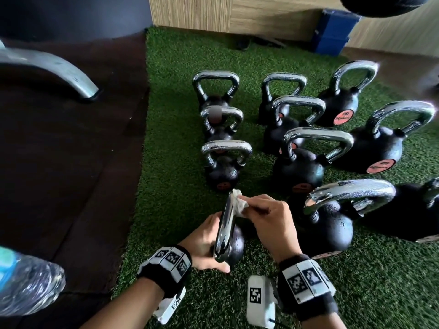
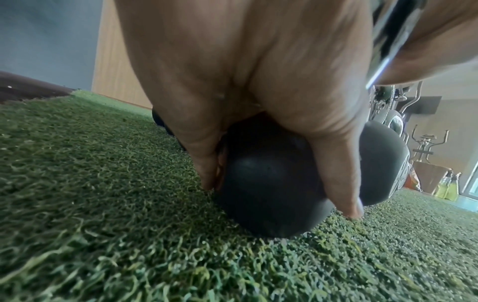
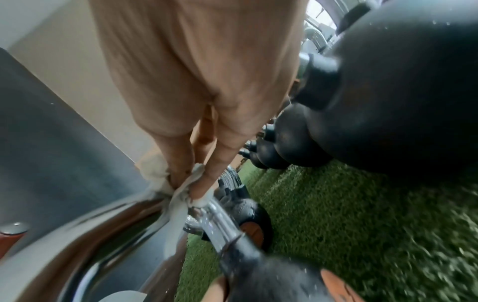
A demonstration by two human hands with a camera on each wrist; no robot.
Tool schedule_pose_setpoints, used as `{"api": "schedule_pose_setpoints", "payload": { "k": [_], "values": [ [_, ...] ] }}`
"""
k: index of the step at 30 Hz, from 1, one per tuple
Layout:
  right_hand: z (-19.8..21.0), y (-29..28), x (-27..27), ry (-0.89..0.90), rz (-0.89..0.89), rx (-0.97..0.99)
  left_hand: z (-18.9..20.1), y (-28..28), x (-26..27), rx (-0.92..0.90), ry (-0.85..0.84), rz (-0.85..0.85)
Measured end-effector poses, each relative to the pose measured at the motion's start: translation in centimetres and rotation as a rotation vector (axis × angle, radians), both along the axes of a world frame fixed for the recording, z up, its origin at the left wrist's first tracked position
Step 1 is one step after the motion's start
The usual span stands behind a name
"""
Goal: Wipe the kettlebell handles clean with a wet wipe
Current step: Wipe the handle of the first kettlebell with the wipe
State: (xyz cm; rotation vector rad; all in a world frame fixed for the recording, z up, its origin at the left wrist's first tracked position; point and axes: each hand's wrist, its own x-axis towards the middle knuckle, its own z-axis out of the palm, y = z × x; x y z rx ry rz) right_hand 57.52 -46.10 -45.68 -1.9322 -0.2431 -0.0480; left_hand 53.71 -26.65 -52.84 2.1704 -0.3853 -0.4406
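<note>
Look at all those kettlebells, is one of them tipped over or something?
Yes. The small kettlebell nearest the person is tilted, while the others stand upright on the green turf. The left hand holds it tipped while the right hand rubs a wet wipe on its handle.

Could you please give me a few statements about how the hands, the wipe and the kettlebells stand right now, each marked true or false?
1. The right hand pinches the wet wipe against the chrome handle. True.
2. The left hand hangs free of the kettlebell. False: its grip is round the black ball.
3. The kettlebells stand on green turf. True.
4. The other kettlebells have black handles. False: theirs are chrome too.
</note>
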Motion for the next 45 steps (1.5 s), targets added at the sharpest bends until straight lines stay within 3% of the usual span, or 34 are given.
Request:
{"api": "schedule_pose_setpoints", "payload": {
  "k": [6,12,16,20,25,30,34,37,41,45],
  "values": [
    [1.2,-0.4,1.0,0.117,0.019,0.044,-0.4,0.1,0.7,0.034,0.058,0.004],
    [1.6,0.1,-1.9,0.205,0.177,0.041,-0.3,0.7,0.8,-0.030,0.176,0.017],
    [2.0,0.5,-1.8,0.242,0.155,0.131,0.4,0.7,1.3,-0.063,0.240,0.068],
    [1.4,1.2,-4.0,0.314,0.185,0.032,1.1,0.9,1.6,-0.070,0.292,-0.009],
    [0.4,2.0,-4.8,0.297,0.120,0.063,0.0,1.2,1.9,-0.271,0.392,0.147],
    [-0.7,2.6,-5.7,0.289,0.100,-0.043,1.4,1.6,1.5,-0.234,0.412,0.012],
    [-0.7,3.0,-4.8,0.198,0.174,-0.108,0.5,2.0,1.5,-0.154,0.383,0.003],
    [-0.2,3.3,-3.4,0.193,0.263,-0.246,1.1,1.9,1.3,-0.105,0.302,-0.103],
    [0.6,4.1,-1.6,0.198,0.445,-0.435,1.0,2.4,1.2,-0.150,0.253,-0.064],
    [1.5,4.4,-0.2,0.217,0.607,-0.455,0.6,2.7,1.0,-0.102,0.301,-0.051]
  ]
}}
